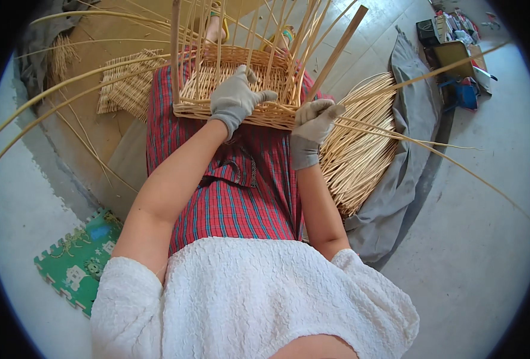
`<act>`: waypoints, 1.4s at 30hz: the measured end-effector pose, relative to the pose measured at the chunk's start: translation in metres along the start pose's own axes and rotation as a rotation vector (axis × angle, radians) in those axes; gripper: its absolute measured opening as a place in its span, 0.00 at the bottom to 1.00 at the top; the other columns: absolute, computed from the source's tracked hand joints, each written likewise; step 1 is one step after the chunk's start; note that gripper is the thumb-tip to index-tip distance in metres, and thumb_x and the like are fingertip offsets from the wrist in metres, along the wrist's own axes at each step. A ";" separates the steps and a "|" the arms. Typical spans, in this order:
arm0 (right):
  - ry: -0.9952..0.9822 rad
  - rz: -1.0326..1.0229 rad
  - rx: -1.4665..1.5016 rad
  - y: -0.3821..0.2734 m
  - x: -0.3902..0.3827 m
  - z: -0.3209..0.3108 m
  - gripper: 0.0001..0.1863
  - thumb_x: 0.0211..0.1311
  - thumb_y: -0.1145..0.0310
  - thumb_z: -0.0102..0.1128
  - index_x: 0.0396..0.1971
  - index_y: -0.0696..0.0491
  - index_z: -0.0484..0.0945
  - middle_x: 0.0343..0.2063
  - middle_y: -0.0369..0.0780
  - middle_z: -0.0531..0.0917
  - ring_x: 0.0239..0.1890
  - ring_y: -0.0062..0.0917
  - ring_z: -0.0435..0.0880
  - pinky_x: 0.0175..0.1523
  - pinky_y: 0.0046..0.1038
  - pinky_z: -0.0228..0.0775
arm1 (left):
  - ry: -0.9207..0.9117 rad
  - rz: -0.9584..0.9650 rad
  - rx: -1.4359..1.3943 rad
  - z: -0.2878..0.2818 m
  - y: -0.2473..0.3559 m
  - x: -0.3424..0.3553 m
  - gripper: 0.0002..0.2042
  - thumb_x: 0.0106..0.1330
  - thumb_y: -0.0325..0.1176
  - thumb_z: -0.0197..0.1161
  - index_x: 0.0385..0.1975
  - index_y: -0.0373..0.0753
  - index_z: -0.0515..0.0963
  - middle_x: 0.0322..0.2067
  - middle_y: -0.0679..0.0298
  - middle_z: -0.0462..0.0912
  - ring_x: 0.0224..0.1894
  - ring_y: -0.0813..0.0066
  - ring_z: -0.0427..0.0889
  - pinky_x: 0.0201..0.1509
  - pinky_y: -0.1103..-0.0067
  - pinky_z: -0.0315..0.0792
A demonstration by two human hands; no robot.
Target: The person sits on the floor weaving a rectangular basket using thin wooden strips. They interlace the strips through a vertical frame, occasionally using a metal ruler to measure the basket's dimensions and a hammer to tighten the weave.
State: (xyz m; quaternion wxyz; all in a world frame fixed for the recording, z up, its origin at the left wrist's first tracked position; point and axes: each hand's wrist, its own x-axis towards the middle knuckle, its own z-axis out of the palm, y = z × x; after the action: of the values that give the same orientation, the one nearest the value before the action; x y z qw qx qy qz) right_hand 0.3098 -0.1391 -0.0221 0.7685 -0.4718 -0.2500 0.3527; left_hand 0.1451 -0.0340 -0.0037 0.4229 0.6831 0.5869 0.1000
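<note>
A half-woven wicker basket [271, 118] rests across my lap, its uprights standing tall around the woven walls. My left hand [236, 99], in a pale grey work glove, is closed over the near wall, with its thumb pointing right and its fingertips partly hidden inside. At the near right corner my right hand [314, 128], gloved alike, is closed in a pinch on thin wicker rods [399, 136] that trail off to the right. Beside that hand a flat wooden corner stake [338, 52] leans outward. Another stake [175, 54] rises at the left corner.
A thick bundle of wicker rods [363, 155] lies on grey cloth [420, 90] at my right. Long rods [67, 84] stick out left past a woven panel [127, 84]. A green foam mat [79, 263] lies at lower left; boxes and odds [456, 48] sit far right.
</note>
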 end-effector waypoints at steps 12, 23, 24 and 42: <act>-0.153 -0.127 -0.255 -0.008 -0.016 0.047 0.37 0.76 0.33 0.42 0.21 0.53 0.70 0.17 0.32 0.71 0.19 0.14 0.65 0.24 0.22 0.55 | -0.020 0.030 -0.228 0.006 -0.020 0.004 0.19 0.59 0.48 0.79 0.33 0.38 0.83 0.23 0.65 0.82 0.26 0.75 0.77 0.35 0.75 0.74; -0.158 -0.022 -0.123 0.008 -0.004 0.009 0.29 0.76 0.38 0.49 0.31 0.52 0.74 0.19 0.31 0.71 0.19 0.14 0.66 0.25 0.21 0.59 | 0.021 0.029 -0.288 0.007 -0.022 0.002 0.17 0.61 0.43 0.77 0.41 0.38 0.84 0.27 0.63 0.85 0.26 0.78 0.79 0.36 0.76 0.75; -0.225 -0.011 -0.104 0.001 -0.006 0.003 0.26 0.77 0.41 0.50 0.34 0.52 0.75 0.20 0.31 0.72 0.20 0.14 0.67 0.25 0.22 0.62 | 0.094 0.017 -0.421 0.004 -0.020 -0.006 0.17 0.64 0.39 0.75 0.47 0.39 0.81 0.31 0.62 0.85 0.27 0.77 0.79 0.37 0.77 0.75; -0.213 -0.240 -0.953 -0.049 0.014 -0.018 0.12 0.58 0.82 0.69 0.41 0.57 0.79 0.51 0.43 0.81 0.52 0.32 0.83 0.57 0.31 0.77 | -0.576 0.008 -0.469 0.040 0.034 -0.011 0.20 0.74 0.29 0.63 0.63 0.38 0.68 0.36 0.57 0.86 0.23 0.73 0.85 0.20 0.78 0.82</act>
State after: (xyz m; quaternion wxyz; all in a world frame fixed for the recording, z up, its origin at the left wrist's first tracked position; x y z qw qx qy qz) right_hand 0.3463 -0.1527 0.0149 0.4730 -0.6995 -0.5130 0.1546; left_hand 0.1920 -0.0604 -0.0011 0.7152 0.5702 0.4024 0.0371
